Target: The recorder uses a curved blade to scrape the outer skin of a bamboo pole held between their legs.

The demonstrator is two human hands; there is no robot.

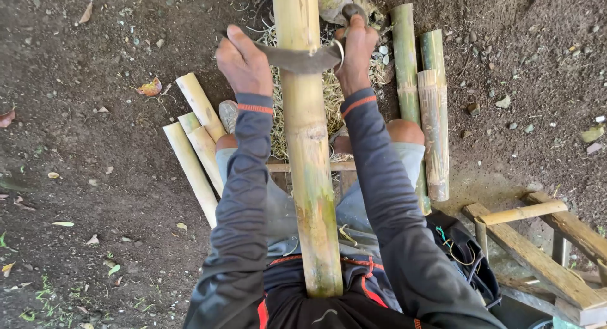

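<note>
- My right hand (355, 48) is wrapped tight around the handle of the curved knife (302, 58); my left hand (243, 57) pinches the blade's far end, fingers folded over its back.
- The blade lies across the bamboo pole (308, 152), which runs between my hands and back to my waist, resting over my knees.
- To scrape well, I judge both hands should pull evenly, blade kept square to the pole and shallow, so it skims rather than digs.
- Left of my left hand lie pale cut bamboo pieces (193, 152); right of my right hand, greener lengths (433, 127) on the dirt ground (95, 114).
- Shavings (329, 92) gather just under my hands.
</note>
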